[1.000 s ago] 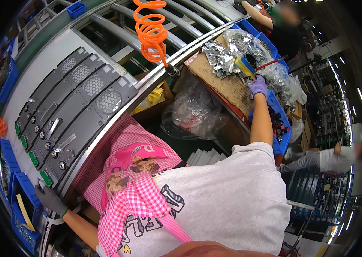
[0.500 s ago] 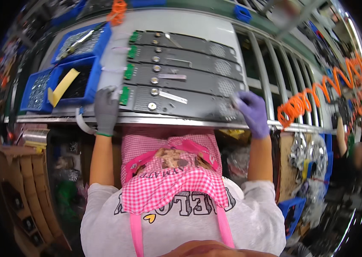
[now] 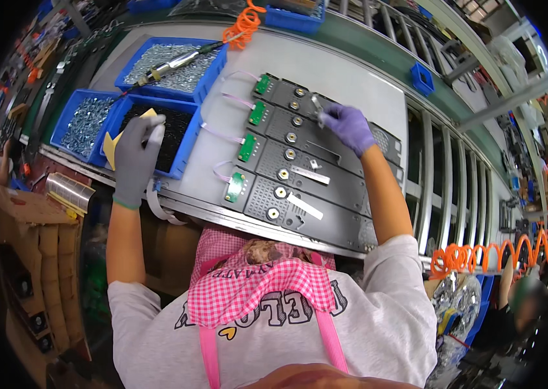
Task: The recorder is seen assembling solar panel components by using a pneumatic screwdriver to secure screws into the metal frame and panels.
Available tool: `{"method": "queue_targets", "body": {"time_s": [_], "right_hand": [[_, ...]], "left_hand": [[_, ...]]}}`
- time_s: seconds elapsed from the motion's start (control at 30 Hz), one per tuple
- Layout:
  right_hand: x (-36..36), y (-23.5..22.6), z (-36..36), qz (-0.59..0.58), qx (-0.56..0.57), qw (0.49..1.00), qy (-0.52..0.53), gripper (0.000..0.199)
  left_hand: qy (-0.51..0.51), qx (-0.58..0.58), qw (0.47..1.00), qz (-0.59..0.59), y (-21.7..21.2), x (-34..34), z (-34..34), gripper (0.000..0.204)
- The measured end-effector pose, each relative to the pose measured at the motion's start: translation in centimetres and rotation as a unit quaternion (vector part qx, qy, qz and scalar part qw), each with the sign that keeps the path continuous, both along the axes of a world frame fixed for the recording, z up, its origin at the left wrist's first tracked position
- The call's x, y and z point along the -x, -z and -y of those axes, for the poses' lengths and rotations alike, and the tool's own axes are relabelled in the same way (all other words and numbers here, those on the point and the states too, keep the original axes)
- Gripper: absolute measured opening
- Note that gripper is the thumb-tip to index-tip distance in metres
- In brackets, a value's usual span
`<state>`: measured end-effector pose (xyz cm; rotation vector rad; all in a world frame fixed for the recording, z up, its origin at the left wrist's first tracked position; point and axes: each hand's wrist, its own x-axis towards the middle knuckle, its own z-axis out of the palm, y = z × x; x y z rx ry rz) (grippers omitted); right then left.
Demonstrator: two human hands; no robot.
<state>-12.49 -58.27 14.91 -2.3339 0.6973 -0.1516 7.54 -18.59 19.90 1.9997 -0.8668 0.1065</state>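
Dark grey panels [image 3: 342,223] lie side by side on the workbench, each with a small green circuit board [image 3: 236,187] at its left end and round metal posts. My right hand [image 3: 350,128], in a purple glove, is over the farthest panel. Its fingertips pinch a small shiny metal strip [image 3: 317,104]. My left hand [image 3: 134,155], in a grey glove, is over a blue bin of black screws [image 3: 171,139], beside a folded yellow card [image 3: 110,148]. The left fingers are drawn together; what they hold is too small to tell. Pale strips [image 3: 304,206] lie on the nearer panels.
Two blue bins of silvery screws [image 3: 89,123] adjoin the black-screw bin. An electric-style screwdriver [image 3: 173,65] with a coiled orange cord [image 3: 243,29] lies across the far one. Metal rollers [image 3: 442,188] run to the right. Another person [image 3: 524,305] is at far right.
My left hand has gone from the nearest panel's left end to the black-screw bin. My right hand has moved from the near right to the farthest panel and the metal strip. The view has turned.
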Motion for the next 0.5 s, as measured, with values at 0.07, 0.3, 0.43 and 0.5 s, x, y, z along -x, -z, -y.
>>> {"method": "queue_targets", "body": {"time_s": [0.07, 0.3, 0.43, 0.5], "right_hand": [[0.6, -1.1, -1.7, -0.063, 0.042, 0.995, -0.063, 0.029], [1.3, -2.4, -3.8, 0.002, 0.140, 0.984, -0.111, 0.024], [2.1, -2.8, -4.0, 0.059, 0.094, 0.986, -0.126, 0.021], [1.6, -2.9, -3.6, 0.079, 0.080, 0.985, -0.130, 0.020]], "left_hand": [[0.024, -0.010, 0.994, 0.102, -0.7, -3.5, 1.7, 0.022], [-0.066, -0.244, 0.908, 0.333, 0.6, -16.5, 10.6, 0.037], [-0.047, -0.358, 0.893, 0.270, 2.6, -18.6, 11.4, 0.046], [-0.049, -0.281, 0.894, 0.347, 1.9, -18.1, 11.7, 0.045]]}}
